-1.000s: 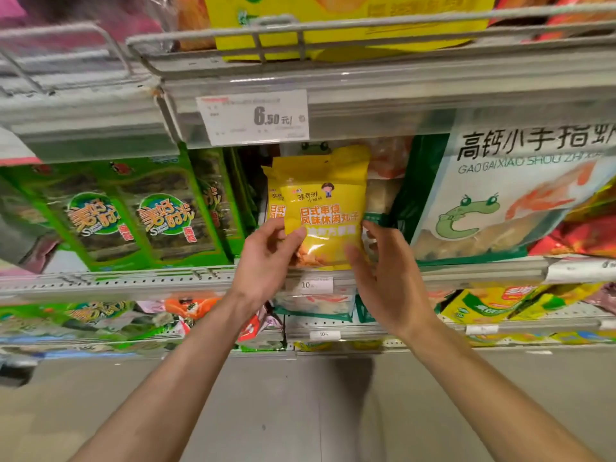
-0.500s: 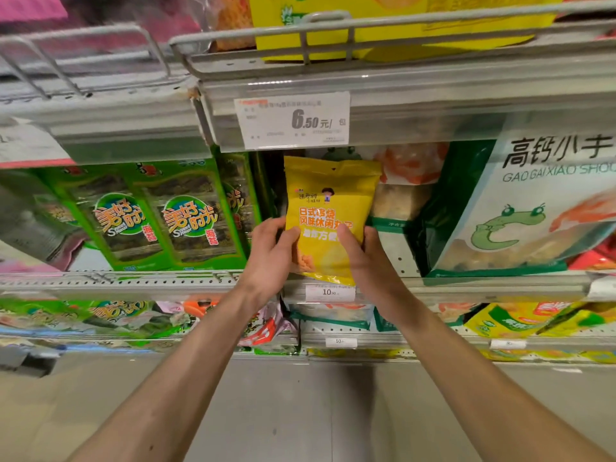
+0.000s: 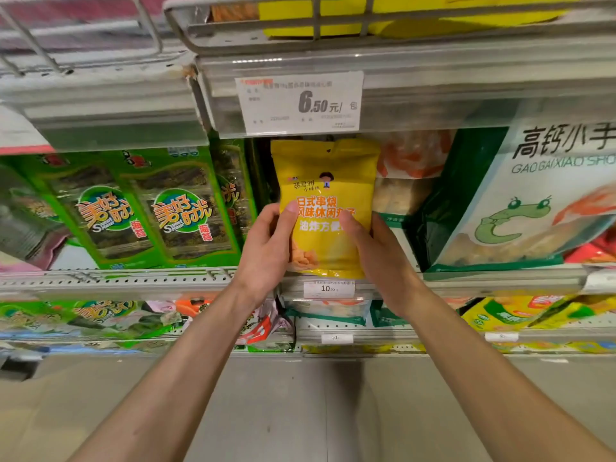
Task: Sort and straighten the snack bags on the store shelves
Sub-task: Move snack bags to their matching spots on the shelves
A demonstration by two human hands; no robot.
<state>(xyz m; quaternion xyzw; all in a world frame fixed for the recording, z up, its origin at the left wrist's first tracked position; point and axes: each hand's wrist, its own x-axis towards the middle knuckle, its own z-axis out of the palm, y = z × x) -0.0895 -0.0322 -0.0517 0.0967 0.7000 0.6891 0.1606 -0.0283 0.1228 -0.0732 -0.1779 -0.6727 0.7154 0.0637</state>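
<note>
Shelf rail crosses mid-frame. White bag with green creature at 3 o'clock; green bags at 9 o'clock. Yellow bag upright at centre, its base at the shelf edge, under price tag at 12 o'clock. Left hand and right hand each grip a lower side, thumbs on its front.
</note>
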